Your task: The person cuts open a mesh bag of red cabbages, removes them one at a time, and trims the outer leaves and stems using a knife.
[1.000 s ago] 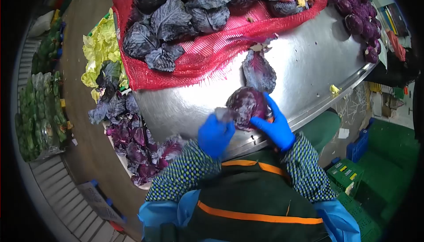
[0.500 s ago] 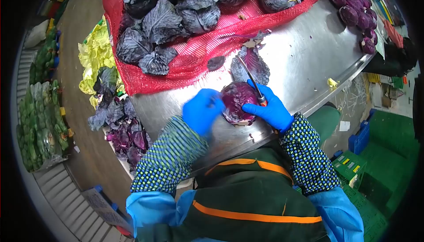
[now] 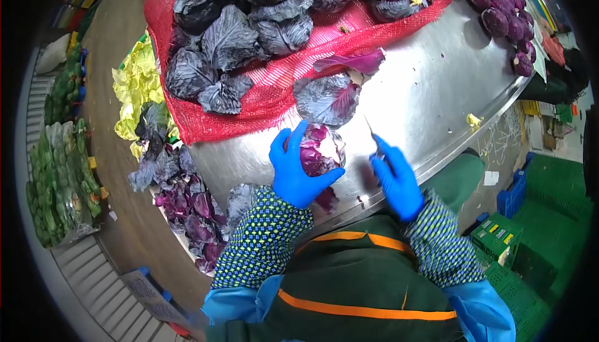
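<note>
My left hand, in a blue glove, is closed round the side of a red cabbage near the table's front edge. A pale patch shows on the cabbage's upper side. To the right of it, my gloved right hand grips a knife, its thin blade pointing up and away from me. Just beyond the cabbage lie a loose outer leaf and a purple leaf.
A red net sack with several dark-leaved cabbages covers the far left of the metal table. Trimmed purple heads are piled at the far right. Discarded leaves lie beside the left edge; green crates stand at right.
The cabbage has been turned, showing its pale patch. My left hand now grips it, and my right hand has moved away with the knife. The loose leaves beyond have shifted left.
</note>
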